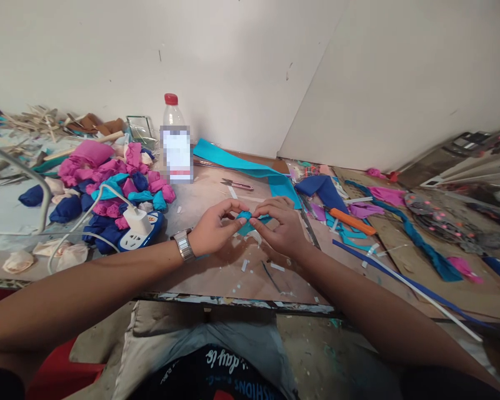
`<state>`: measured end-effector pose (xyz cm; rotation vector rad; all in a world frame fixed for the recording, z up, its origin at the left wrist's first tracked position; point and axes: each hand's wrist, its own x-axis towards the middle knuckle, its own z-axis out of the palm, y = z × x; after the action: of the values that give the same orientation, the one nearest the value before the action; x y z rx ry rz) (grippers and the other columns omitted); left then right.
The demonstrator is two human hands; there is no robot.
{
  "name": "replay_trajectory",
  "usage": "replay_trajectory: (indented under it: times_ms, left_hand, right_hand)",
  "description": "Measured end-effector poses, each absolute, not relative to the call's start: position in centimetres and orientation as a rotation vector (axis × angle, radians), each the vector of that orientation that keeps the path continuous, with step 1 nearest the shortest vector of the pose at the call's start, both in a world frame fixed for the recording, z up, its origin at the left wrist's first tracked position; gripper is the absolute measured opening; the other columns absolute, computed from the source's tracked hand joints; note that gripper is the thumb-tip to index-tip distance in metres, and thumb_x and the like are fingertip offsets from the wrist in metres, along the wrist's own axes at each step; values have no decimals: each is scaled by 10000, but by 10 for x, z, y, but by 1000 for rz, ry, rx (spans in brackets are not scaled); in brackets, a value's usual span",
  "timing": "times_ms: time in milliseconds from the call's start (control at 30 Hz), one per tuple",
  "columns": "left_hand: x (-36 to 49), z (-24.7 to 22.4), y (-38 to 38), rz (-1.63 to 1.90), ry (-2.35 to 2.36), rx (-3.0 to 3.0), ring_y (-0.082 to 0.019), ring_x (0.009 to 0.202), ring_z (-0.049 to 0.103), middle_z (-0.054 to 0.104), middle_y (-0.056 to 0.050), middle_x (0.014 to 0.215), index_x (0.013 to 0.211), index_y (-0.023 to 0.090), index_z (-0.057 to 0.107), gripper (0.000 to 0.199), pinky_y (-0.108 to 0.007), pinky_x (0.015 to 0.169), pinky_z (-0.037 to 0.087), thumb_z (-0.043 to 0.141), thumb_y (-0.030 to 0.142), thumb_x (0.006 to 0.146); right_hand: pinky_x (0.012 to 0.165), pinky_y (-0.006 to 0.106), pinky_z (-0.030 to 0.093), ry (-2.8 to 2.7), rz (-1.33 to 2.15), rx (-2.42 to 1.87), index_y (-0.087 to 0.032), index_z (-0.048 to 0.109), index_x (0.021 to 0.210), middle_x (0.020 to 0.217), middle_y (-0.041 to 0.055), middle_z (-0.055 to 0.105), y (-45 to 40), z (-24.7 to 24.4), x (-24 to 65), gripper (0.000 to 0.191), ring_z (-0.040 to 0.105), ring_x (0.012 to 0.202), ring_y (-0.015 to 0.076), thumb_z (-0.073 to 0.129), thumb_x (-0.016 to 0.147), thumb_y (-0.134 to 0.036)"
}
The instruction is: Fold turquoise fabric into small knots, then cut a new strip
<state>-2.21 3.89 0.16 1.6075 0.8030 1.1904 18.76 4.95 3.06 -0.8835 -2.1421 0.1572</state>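
Between my two hands is a small piece of crumpled turquoise fabric (245, 215), held just above the table. My left hand (216, 225), with a metal watch on its wrist, pinches the fabric's left side between thumb and fingertips. The thumb and fingers of my right hand (281, 225) close on its right side, and a strip of the same colour shows there. Behind the hands lies a long turquoise fabric strip (241, 162). Near that strip rest small thread snips (236, 184). White paper scraps (277, 267) lie on the table below the hands.
To the left sit a heap of pink, blue and turquoise fabric bundles (112, 172) and a power strip with a charger (138, 230). A red-capped bottle (171, 114) stands behind a phone (177, 155). An orange cutter (352, 221) and a white rod (425, 293) lie right.
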Motion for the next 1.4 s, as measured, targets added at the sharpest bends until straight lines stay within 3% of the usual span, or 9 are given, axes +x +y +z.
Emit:
replay_trajectory:
  times_ms: [300,733,967,1200,1400]
  left_hand:
    - [-22,2,38,1196,816,1599,-184,966,653,705,-83,1128,1121,179,667,322,-330,893,515,744,413,912]
    - [-23,4,38,1180,770,1577,-163,894,609,673,-71,1086,1145,172,628,343,-307,849,500,661,464,969]
    - [-24,4,38,1172,776,1656,-173,921,616,683,-67,1057,1161,182,646,310,-305,853,503,617,446,1001]
    - [-23,6,35,1166,752,1716,-200,1033,660,718,-84,1169,1180,195,660,303,-336,942,513,624,435,999]
    - [-22,3,35,1138,722,1704,-201,1034,654,705,-91,1178,1182,191,639,289,-339,923,517,600,425,1017]
  right_hand:
    - [916,449,384,-2145,100,-897,-245,700,814,873,24,775,50,31,188,253,681,895,230,691,981,-434]
    - [939,459,382,-2145,50,-877,-251,715,854,908,31,779,48,32,188,210,689,916,235,685,992,-407]
    - [936,468,381,-2129,27,-883,-254,704,863,911,29,781,48,32,188,204,694,929,243,692,989,-415]
    - [933,465,379,-2136,22,-894,-255,706,867,920,31,772,48,32,189,221,688,938,245,692,987,-440]
    - [909,448,397,-2132,22,-858,-256,707,877,917,34,759,48,32,189,187,686,935,244,718,969,-418]
